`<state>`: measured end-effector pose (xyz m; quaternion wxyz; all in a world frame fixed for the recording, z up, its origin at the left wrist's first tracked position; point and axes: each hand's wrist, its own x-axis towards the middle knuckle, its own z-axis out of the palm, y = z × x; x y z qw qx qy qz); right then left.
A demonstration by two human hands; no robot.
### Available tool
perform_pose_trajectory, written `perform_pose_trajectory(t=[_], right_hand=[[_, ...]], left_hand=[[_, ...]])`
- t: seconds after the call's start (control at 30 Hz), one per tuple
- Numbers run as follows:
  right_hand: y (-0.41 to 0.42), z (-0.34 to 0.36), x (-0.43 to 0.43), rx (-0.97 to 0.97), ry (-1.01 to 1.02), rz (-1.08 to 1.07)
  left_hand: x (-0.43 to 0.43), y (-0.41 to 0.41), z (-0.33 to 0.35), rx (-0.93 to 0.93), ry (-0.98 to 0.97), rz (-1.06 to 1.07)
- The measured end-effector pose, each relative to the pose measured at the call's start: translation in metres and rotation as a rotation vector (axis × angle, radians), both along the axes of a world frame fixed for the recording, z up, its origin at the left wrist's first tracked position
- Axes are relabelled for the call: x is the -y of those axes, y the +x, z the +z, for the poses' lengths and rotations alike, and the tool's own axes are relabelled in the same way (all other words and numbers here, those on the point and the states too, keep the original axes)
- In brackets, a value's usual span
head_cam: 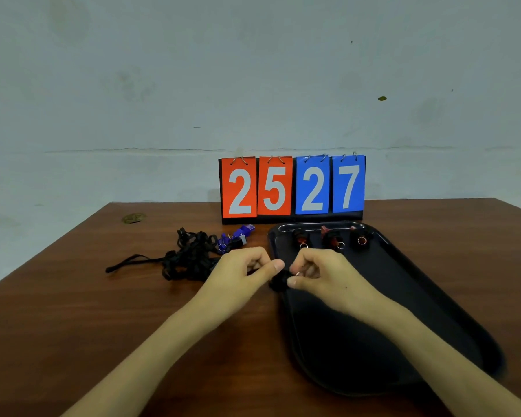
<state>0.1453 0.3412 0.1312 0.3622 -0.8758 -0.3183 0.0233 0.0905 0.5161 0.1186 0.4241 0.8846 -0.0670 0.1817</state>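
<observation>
Between left hand [241, 273] and right hand [322, 273], pinched black cord bundle [278, 281].

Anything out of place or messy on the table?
Only the black lanyards: a tangled heap left of the tray, one strap trailing off left. The three wound bundles sit in a neat row. Left hand and right hand pinch a fourth bundle.

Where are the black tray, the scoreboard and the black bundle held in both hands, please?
black tray [418, 281]: head view, bare floor near its middle.
scoreboard [294, 188]: head view, its middle, between the red and blue cards.
black bundle [278, 282]: head view, the dark wound cord at its lower left.
</observation>
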Motion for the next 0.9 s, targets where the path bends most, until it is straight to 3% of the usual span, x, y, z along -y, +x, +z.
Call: perform_pose_trajectory(t=[0.17,0.3,0.43,0.57,0.77,0.9], right_hand=[[-0.005,0.010,0.001,-0.234,0.098,0.221],[-0.009,0.017,0.003,-0.371,0.190,0.286],[-0.013,0.017,0.004,-0.548,0.351,0.368],[-0.013,0.013,0.001,-0.703,0.507,0.338],[-0.007,0.010,-0.001,-0.675,0.650,0.080],[-0.001,0.006,0.000,-0.459,0.597,-0.152]], left_hand=[[-0.004,0.001,0.007,-0.007,-0.104,-0.039],[-0.006,0.000,0.012,-0.062,-0.215,-0.066],[-0.001,-0.006,0.016,-0.250,-0.456,-0.190],[0.007,-0.003,0.010,-0.307,-0.586,-0.186],[0.008,-0.004,0.002,-0.214,-0.549,-0.160],[0.011,-0.002,-0.003,-0.192,-0.364,-0.110]])
